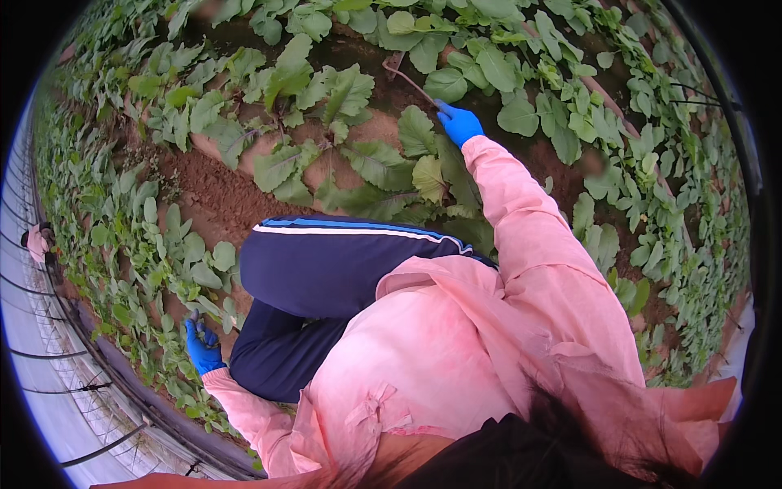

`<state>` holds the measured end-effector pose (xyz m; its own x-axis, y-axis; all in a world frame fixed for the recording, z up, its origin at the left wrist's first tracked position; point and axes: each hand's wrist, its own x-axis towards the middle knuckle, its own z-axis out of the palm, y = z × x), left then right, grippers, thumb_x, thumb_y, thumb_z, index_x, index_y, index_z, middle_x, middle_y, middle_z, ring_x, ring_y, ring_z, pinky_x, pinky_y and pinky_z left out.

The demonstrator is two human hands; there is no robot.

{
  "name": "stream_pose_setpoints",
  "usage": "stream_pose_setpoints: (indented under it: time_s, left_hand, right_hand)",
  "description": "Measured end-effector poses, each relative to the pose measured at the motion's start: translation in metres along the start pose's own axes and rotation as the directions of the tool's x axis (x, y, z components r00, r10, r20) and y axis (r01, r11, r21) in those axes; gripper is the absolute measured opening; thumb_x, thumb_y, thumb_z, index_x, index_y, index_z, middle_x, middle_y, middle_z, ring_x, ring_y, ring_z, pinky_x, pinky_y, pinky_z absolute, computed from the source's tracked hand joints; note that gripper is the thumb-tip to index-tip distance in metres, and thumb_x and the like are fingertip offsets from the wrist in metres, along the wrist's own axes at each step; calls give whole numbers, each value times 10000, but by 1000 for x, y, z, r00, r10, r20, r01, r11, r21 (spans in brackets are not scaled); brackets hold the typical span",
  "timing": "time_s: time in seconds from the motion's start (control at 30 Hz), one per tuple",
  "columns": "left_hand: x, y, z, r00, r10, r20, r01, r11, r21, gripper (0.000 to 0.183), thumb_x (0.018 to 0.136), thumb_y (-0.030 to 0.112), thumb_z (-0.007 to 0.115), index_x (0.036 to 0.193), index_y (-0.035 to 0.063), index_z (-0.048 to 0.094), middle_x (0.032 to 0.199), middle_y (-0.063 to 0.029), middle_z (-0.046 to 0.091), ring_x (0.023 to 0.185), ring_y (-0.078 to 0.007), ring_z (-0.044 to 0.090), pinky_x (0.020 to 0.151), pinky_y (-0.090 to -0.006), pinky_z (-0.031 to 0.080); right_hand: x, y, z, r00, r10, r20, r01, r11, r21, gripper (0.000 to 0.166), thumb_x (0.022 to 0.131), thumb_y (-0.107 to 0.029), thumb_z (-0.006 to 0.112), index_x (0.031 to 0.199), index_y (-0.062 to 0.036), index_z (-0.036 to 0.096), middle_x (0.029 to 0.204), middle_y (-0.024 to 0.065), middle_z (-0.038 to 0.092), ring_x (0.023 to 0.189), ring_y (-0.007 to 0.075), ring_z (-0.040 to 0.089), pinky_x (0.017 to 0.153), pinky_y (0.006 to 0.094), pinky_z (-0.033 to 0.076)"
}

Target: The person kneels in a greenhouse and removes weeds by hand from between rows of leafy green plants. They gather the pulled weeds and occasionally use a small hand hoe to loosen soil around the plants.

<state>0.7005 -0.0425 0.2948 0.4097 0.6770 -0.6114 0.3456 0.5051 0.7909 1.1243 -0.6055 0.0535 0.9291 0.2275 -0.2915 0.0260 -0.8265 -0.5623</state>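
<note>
My right hand (459,124), in a blue glove, grips the handle of a small hoe (408,79), whose thin bent neck runs up and left. The hoe's blade is near bare soil between leafy plants. Just below that hand are broad lobed leaves with purple veins (380,164). At the left, beside my bent knee, my left hand (203,343), also in a blue glove, has curled fingers close to low green leaves (205,275). Whether it holds anything cannot be made out.
Rows of leafy plants spread on both sides, with brown soil (223,192) between them. A hose or pipe (611,104) runs through the right rows. Another person (38,242) is far off at the left edge, near the greenhouse's hoops and plastic wall (43,397).
</note>
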Motion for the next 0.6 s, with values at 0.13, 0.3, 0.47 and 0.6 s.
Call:
stream_pose_setpoints:
  time_s: [0.13,0.3,0.47,0.6]
  left_hand:
    - [-4,-10,20,999,-40,-28,41,999,20,378,924,309,453,1186,41,499,647,39,461,430,-51,295,379,-206,240]
    - [-1,-8,-1,1000,-11,-7,11,1000,18,386,924,303,455,1203,39,492,637,35,459,427,-55,292,376,-209,233]
    - [-8,-7,14,1000,1,-21,0,999,37,378,930,288,440,1201,29,484,639,35,454,427,-51,298,372,-208,234]
    - [-9,-8,8,1000,-2,-1,2,999,37,378,932,284,437,1204,24,475,655,36,451,435,-48,310,378,-201,240]
  right_hand:
    - [-29,90,-30,997,7,80,-5,1000,-26,390,849,-313,494,1238,-283,481,882,185,614,754,367,584,702,408,476]
    - [-55,89,-80,996,3,91,14,983,-182,369,851,-302,502,1220,-285,507,781,182,604,655,327,575,647,367,469]
    - [-90,119,-91,999,-49,21,51,990,-130,383,853,-302,503,1236,-307,482,804,197,600,711,346,583,658,398,462]
    - [-115,126,-99,990,72,122,-51,985,-166,379,853,-319,495,1231,-330,478,899,194,605,793,363,580,719,416,466]
